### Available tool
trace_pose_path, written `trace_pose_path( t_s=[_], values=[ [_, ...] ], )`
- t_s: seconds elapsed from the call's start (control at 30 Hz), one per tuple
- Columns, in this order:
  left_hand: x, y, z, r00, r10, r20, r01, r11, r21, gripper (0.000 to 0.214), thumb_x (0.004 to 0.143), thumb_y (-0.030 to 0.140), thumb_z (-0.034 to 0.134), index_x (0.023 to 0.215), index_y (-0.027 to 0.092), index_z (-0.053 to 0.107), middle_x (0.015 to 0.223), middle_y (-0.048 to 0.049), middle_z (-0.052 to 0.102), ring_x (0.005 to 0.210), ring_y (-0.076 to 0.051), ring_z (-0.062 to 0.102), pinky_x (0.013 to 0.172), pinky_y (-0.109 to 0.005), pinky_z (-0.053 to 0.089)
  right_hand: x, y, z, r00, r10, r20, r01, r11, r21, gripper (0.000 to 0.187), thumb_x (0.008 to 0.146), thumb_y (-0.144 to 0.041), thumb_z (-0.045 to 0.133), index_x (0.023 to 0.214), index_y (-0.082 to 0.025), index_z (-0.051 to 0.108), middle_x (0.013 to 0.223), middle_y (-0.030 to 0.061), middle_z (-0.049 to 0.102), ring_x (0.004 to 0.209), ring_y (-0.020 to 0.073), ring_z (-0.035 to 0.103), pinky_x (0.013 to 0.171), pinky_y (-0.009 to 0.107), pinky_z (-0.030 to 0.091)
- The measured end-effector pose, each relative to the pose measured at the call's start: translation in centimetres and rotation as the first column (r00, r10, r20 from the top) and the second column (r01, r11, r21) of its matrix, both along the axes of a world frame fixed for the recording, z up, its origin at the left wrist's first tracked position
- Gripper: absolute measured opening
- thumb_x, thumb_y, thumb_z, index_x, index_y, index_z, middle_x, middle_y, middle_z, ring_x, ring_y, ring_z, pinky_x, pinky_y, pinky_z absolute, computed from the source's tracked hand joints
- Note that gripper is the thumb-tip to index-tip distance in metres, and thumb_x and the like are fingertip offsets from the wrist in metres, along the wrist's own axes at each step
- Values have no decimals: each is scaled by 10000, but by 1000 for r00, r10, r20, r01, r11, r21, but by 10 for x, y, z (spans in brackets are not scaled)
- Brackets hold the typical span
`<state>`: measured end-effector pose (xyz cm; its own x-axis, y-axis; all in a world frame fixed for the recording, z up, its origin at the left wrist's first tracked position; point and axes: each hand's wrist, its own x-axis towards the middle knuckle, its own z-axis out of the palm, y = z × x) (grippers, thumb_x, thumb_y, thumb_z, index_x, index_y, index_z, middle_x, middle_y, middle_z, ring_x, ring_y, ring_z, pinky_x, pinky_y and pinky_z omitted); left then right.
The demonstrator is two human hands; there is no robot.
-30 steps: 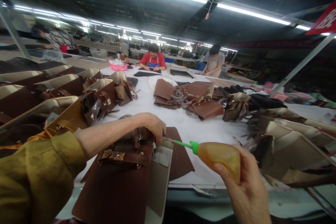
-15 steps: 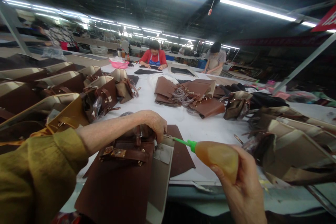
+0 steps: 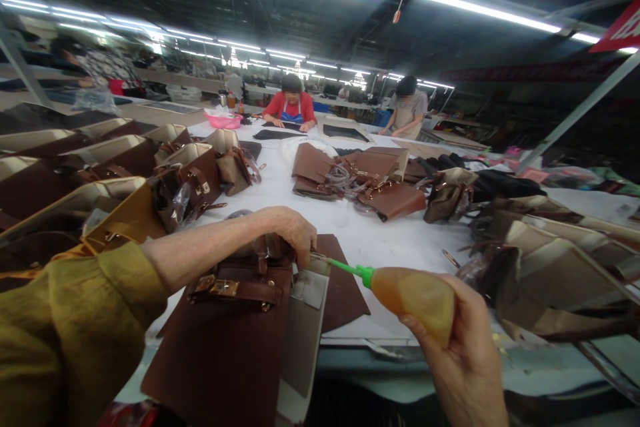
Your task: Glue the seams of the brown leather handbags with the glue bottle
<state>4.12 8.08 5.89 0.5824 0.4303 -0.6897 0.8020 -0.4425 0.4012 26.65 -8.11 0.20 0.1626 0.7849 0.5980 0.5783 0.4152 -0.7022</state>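
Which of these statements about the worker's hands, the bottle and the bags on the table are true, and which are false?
1. The right hand holds a squeeze bottle with a green nozzle. True.
2. The bottle holds blue liquid. False: it is amber.
3. The left hand rests on the top edge of a brown bag. True.
4. The nozzle points away from the left hand. False: its tip points toward it.
5. The white table carries only one bag. False: many brown bags lie on it.
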Motion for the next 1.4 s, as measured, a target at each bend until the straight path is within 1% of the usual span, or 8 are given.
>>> trace_pose_path(
  t_s=[0.1, 0.23, 0.33, 0.53, 0.67, 0.87, 1.13, 1.4],
  values=[
    [0, 3, 0, 999, 4, -44, -8, 996, -93, 157, 567, 264, 636, 695, 174, 646, 596, -17, 611, 550, -174, 553, 463, -255, 447, 1, -2, -4, 1000, 6, -12, -7, 1000, -20, 455, 744, -341, 677, 1144, -245, 483, 981, 42, 571, 814, 225, 572, 670, 300, 487],
    [0, 7, -4, 999, 14, -42, -17, 996, -90, 169, 561, 282, 621, 690, 172, 626, 568, -6, 581, 521, -149, 515, 432, -229, 402, 1, -8, -8, 1000, -12, 23, 13, 998, -69, 415, 748, -378, 664, 1105, -241, 502, 953, 32, 572, 786, 207, 571, 625, 270, 488],
    [2, 5, -5, 998, 13, -68, -17, 998, -62, 182, 551, 277, 606, 703, 179, 625, 569, -2, 583, 524, -151, 519, 436, -231, 399, 2, -10, -9, 999, -43, -20, 40, 991, -130, 418, 730, -414, 672, 1071, -230, 513, 937, 35, 583, 758, 205, 576, 579, 262, 483],
    [8, -3, -1, 995, -69, -75, 78, 990, 114, 225, 547, 293, 585, 736, 193, 656, 623, -16, 615, 532, -163, 519, 480, -271, 418, 1, -2, -1, 963, -103, -249, 45, 972, -230, 451, 711, -411, 693, 1083, -234, 510, 950, 38, 599, 809, 215, 582, 689, 289, 489],
    [8, -5, -2, 994, -87, -71, 98, 981, 167, 264, 554, 309, 580, 767, 187, 679, 655, -37, 643, 549, -182, 538, 505, -288, 432, 1, 5, -4, 950, -58, -308, -22, 968, -249, 432, 715, -404, 696, 1062, -231, 506, 939, 36, 596, 823, 217, 574, 691, 294, 482],
    [7, -5, -8, 993, -65, -103, 87, 972, 218, 318, 564, 346, 570, 824, 202, 683, 738, -45, 684, 578, -180, 578, 505, -269, 443, 5, 6, -16, 955, -36, -294, -62, 946, -318, 426, 724, -395, 691, 1067, -226, 504, 951, 36, 592, 852, 229, 559, 722, 314, 460],
    [8, -7, -14, 991, -86, -103, 110, 960, 259, 301, 560, 325, 549, 799, 196, 680, 730, -52, 686, 553, -161, 560, 465, -245, 403, 8, 10, -11, 944, -71, -322, -46, 939, -342, 388, 738, -431, 665, 1041, -228, 535, 917, 17, 603, 836, 210, 556, 693, 289, 477],
    [8, -10, -16, 992, -73, -101, 98, 959, 267, 293, 561, 322, 559, 803, 203, 675, 708, -41, 679, 539, -160, 554, 475, -253, 413, 8, 14, -24, 946, -83, -314, -43, 927, -373, 404, 734, -418, 677, 1058, -225, 530, 923, 21, 601, 830, 226, 573, 705, 330, 479]
  ],
)
